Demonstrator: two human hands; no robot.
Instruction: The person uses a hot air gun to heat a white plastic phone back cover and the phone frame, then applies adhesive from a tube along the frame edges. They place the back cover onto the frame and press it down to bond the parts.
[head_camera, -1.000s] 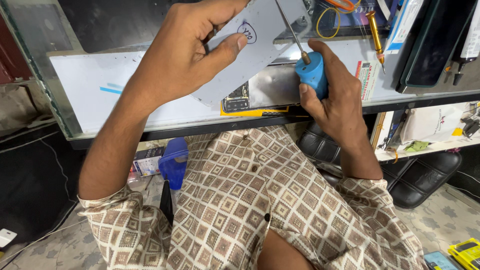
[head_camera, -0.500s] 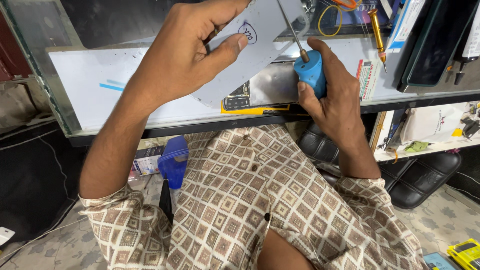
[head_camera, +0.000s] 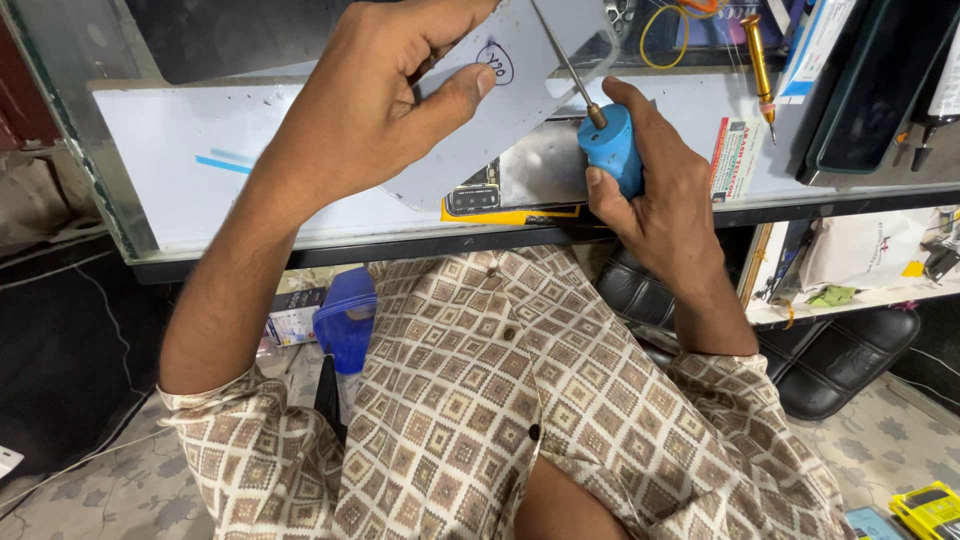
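R hand (head_camera: 655, 190) grip closed on screwdriver (head_camera: 610, 150), shaft angled up-left; L hand (head_camera: 385, 110) pinching, prob., phone cover (head_camera: 520, 90).

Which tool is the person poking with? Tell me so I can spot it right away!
Find the glass counter across the top. Above its right half, the right hand grips the screwdriver, its thin metal shaft slanting up over the pale flat panel that the left hand holds. Only it has a chunky bright blue handle.

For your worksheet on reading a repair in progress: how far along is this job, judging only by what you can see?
Done: the pale back cover is already lifted off the counter and tilted in the left hand. In hand: the right hand grips the blue-handled screwdriver, its shaft against the cover. Left: the tip is out of view, so how much remains cannot be told.
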